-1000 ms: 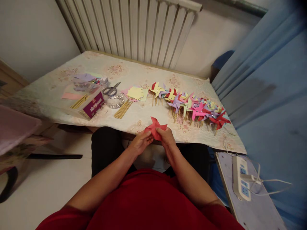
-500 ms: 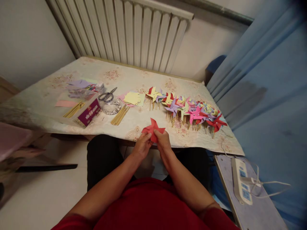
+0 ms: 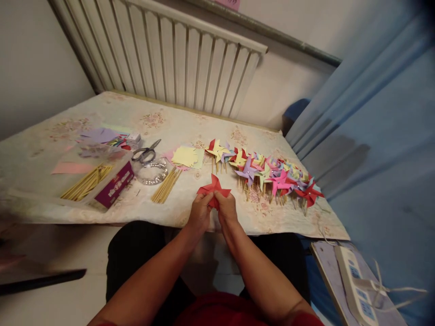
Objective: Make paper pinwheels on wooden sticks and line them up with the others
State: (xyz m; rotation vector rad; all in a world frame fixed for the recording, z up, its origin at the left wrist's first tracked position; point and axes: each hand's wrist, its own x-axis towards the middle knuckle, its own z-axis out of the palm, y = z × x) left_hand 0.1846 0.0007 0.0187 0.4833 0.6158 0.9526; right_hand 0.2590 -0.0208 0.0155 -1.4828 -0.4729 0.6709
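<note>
Both hands, left (image 3: 200, 213) and right (image 3: 226, 210), pinch a red folded-paper pinwheel (image 3: 213, 189) between their fingertips, just left of the row of colourful pinwheels (image 3: 272, 174) on the bench (image 3: 176, 122).

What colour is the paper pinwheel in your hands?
Red; the paper pinwheel shows clearly in the head view, the only one.

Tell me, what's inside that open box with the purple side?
The box holds a bundle of thin wooden sticks lying lengthwise. Whatever lies beneath them, and the box's bottom, is covered.
</note>
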